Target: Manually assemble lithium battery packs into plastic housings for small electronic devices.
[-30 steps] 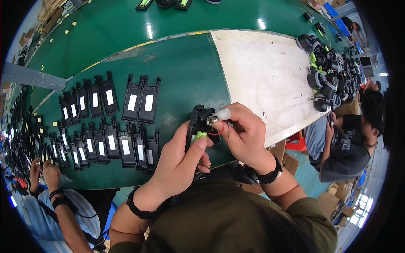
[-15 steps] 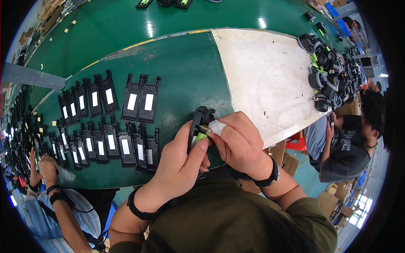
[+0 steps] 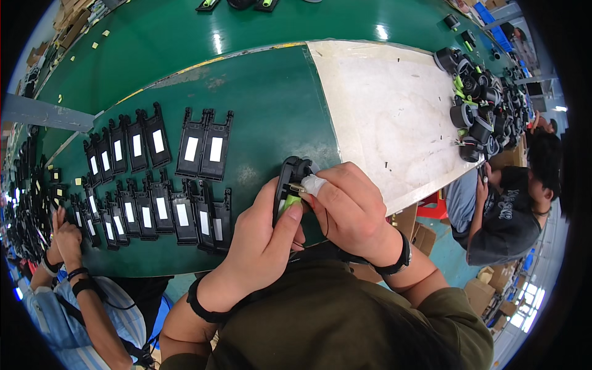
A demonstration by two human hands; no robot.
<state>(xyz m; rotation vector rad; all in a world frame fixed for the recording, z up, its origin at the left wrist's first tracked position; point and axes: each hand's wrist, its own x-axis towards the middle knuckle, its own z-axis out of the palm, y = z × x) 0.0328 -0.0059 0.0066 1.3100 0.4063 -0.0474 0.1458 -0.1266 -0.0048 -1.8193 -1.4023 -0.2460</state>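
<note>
My left hand [image 3: 260, 228] is wrapped round a black plastic housing [image 3: 283, 179], its thumb over a bright green cylindrical part [image 3: 290, 202] inside. From the right, my right hand [image 3: 353, 202] reaches into the housing's opening, fingers pinched together. White wrapping [image 3: 313, 184] covers one of its fingertips. Those fingers close on a small metallic part [image 3: 297, 187] at the end of the green piece. A thin dark wire hangs below them. Both hands are held just over the bench's near edge, and the palms hide much of the housing.
Rows of flat black covers [image 3: 162, 207] with white labels lie on the green bench [image 3: 265, 117] to the left. A white sheet [image 3: 388, 105] covers the right side, with piled round black motor-like units [image 3: 478, 126] beyond. A co-worker's hands [image 3: 66, 237] are at far left; another person [image 3: 509, 203] sits right.
My hands and the housing stay almost in place, with only a slight shift of the right fingers at the metallic part. The left co-worker's hands have come together.
</note>
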